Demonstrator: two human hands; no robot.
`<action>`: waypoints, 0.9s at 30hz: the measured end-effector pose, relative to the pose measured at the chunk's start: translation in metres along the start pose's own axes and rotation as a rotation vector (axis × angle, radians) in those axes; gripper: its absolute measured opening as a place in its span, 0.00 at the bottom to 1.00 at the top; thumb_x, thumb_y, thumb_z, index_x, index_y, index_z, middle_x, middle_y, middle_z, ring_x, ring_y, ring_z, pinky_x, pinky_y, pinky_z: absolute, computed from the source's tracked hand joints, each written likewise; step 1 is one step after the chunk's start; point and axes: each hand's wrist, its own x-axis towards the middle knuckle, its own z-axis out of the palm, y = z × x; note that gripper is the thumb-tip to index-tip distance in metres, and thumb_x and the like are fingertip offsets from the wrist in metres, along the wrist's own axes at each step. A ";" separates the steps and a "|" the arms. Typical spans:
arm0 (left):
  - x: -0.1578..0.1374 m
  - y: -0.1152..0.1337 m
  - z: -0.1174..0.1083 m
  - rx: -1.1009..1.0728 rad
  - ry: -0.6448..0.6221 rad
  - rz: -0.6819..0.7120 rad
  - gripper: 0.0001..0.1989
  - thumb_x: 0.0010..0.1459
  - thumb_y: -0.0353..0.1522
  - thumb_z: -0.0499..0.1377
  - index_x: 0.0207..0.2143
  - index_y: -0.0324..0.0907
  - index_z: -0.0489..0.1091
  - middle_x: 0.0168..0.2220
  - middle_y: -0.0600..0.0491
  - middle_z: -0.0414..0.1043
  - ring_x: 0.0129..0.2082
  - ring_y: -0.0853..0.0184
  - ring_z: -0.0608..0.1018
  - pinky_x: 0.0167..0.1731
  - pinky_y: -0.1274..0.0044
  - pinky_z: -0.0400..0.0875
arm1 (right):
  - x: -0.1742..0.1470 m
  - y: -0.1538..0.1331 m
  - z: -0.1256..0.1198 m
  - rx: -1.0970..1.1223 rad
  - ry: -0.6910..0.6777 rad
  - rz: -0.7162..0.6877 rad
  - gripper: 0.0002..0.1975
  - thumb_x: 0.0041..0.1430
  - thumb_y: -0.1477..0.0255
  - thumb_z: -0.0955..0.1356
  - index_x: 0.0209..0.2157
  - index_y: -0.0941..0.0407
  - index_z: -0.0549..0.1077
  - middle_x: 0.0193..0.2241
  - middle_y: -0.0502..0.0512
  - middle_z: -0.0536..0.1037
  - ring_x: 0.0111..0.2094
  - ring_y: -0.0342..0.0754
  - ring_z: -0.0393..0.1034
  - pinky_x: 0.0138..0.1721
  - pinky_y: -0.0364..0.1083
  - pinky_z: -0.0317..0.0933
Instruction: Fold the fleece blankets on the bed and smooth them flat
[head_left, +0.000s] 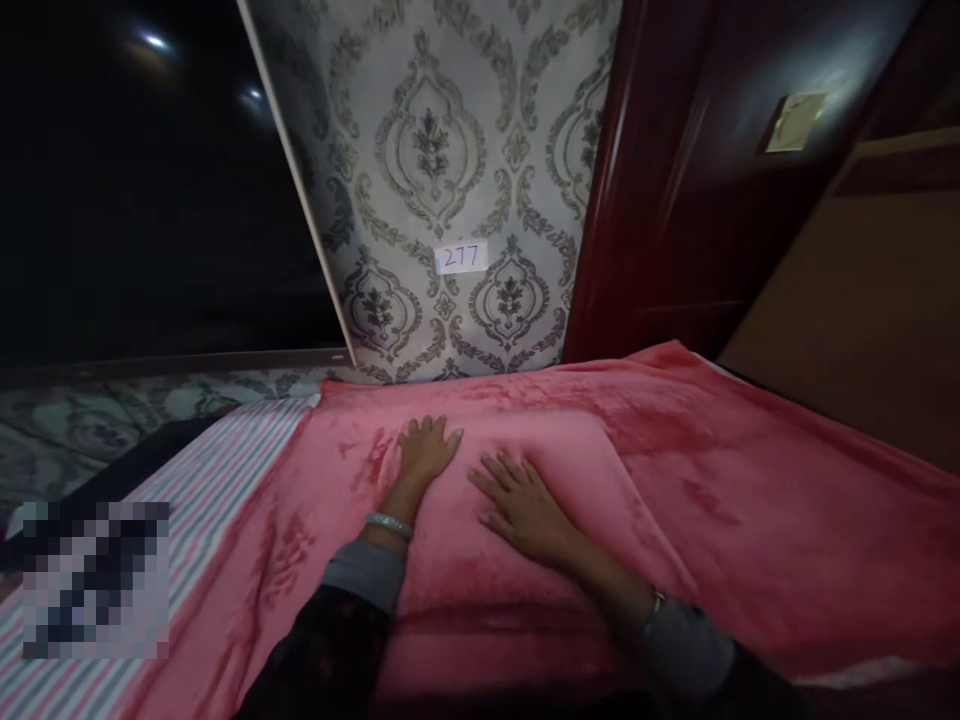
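a: fingers?
b: i'm seeing them spreading loose, grasping nothing. left hand (427,447) is resting farther out, right hand (529,512) is resting nearer my view, probably sharing pressure evenly.
a: on what?
b: pink blanket (465,560); it's lying under both palms, rising into a flat patch there. striped cloth (225,480) is showing along its left edge, patterned wall (517,110) is standing behind.

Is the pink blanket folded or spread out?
Mostly spread: the pink blanket reaches past the left hand and right hand. Can't tell if the middle's folded.
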 end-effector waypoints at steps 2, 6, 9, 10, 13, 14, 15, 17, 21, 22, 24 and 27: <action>0.001 0.000 0.000 0.008 0.000 0.000 0.31 0.66 0.49 0.42 0.64 0.44 0.62 0.64 0.43 0.63 0.63 0.43 0.62 0.58 0.50 0.59 | 0.005 0.004 -0.020 0.055 -0.047 0.018 0.32 0.68 0.60 0.63 0.70 0.53 0.55 0.70 0.59 0.52 0.70 0.58 0.44 0.69 0.61 0.42; 0.002 0.001 -0.002 0.017 0.002 -0.003 0.32 0.66 0.49 0.42 0.66 0.46 0.60 0.66 0.43 0.60 0.64 0.42 0.60 0.58 0.49 0.59 | 0.023 0.035 -0.059 0.022 0.095 0.215 0.30 0.71 0.62 0.58 0.71 0.54 0.53 0.69 0.62 0.54 0.70 0.59 0.47 0.67 0.65 0.44; 0.002 0.002 -0.004 0.020 0.007 0.002 0.32 0.67 0.49 0.41 0.66 0.45 0.60 0.66 0.43 0.61 0.64 0.43 0.61 0.57 0.49 0.60 | 0.029 0.068 -0.058 -0.145 0.239 0.444 0.27 0.72 0.61 0.57 0.69 0.52 0.57 0.69 0.61 0.55 0.70 0.62 0.44 0.65 0.69 0.41; 0.002 0.002 -0.004 0.021 0.010 0.004 0.32 0.66 0.49 0.41 0.65 0.45 0.60 0.65 0.43 0.62 0.63 0.43 0.62 0.57 0.49 0.60 | 0.028 0.077 -0.051 -0.180 0.257 0.496 0.26 0.72 0.61 0.57 0.68 0.52 0.58 0.69 0.60 0.56 0.70 0.61 0.45 0.65 0.69 0.42; 0.003 0.000 -0.003 0.025 0.022 0.002 0.31 0.67 0.48 0.41 0.64 0.44 0.62 0.64 0.44 0.64 0.63 0.44 0.63 0.58 0.51 0.61 | 0.022 0.098 -0.024 -0.196 0.272 0.536 0.25 0.73 0.60 0.57 0.67 0.51 0.61 0.68 0.59 0.58 0.69 0.59 0.48 0.64 0.68 0.45; 0.004 0.000 -0.003 0.026 0.027 -0.001 0.30 0.67 0.47 0.41 0.64 0.43 0.62 0.63 0.44 0.65 0.62 0.45 0.64 0.58 0.52 0.61 | 0.021 0.102 -0.017 -0.194 0.283 0.532 0.25 0.73 0.60 0.57 0.67 0.51 0.61 0.68 0.58 0.58 0.68 0.59 0.48 0.64 0.68 0.46; 0.004 -0.001 -0.002 0.026 0.031 -0.004 0.30 0.67 0.46 0.40 0.64 0.43 0.63 0.63 0.44 0.65 0.61 0.46 0.65 0.57 0.53 0.62 | 0.020 0.105 -0.012 -0.192 0.294 0.525 0.25 0.73 0.60 0.57 0.67 0.51 0.61 0.68 0.58 0.58 0.68 0.58 0.49 0.64 0.68 0.46; 0.004 -0.001 -0.001 0.025 0.032 -0.009 0.29 0.67 0.45 0.40 0.63 0.43 0.63 0.62 0.44 0.66 0.60 0.48 0.67 0.57 0.55 0.63 | 0.020 0.107 -0.009 -0.184 0.301 0.512 0.25 0.73 0.60 0.56 0.66 0.50 0.61 0.68 0.58 0.59 0.68 0.58 0.49 0.64 0.68 0.45; 0.006 -0.001 -0.004 0.014 -0.007 -0.016 0.30 0.67 0.45 0.40 0.65 0.45 0.61 0.65 0.44 0.62 0.63 0.48 0.64 0.59 0.55 0.61 | 0.021 0.105 -0.018 -0.151 0.253 0.518 0.26 0.73 0.60 0.56 0.68 0.51 0.59 0.69 0.58 0.56 0.69 0.59 0.46 0.64 0.69 0.44; 0.007 -0.001 -0.007 0.008 -0.028 -0.021 0.30 0.67 0.46 0.40 0.66 0.45 0.60 0.67 0.44 0.61 0.65 0.47 0.63 0.60 0.54 0.60 | 0.020 0.105 -0.021 -0.134 0.223 0.515 0.27 0.73 0.60 0.56 0.68 0.51 0.58 0.70 0.58 0.55 0.70 0.59 0.45 0.65 0.69 0.43; 0.008 -0.003 -0.014 -0.008 -0.082 -0.036 0.31 0.66 0.48 0.41 0.67 0.47 0.58 0.69 0.44 0.57 0.66 0.46 0.62 0.60 0.53 0.60 | 0.015 0.106 -0.026 -0.091 0.160 0.501 0.28 0.72 0.60 0.56 0.70 0.52 0.55 0.71 0.58 0.51 0.70 0.59 0.42 0.66 0.68 0.41; 0.001 -0.010 -0.026 -0.034 -0.146 -0.053 0.33 0.65 0.50 0.42 0.68 0.48 0.56 0.70 0.44 0.53 0.67 0.42 0.61 0.59 0.49 0.60 | -0.006 0.117 -0.028 -0.043 0.098 0.494 0.30 0.71 0.60 0.56 0.70 0.52 0.53 0.71 0.58 0.48 0.71 0.59 0.40 0.67 0.66 0.42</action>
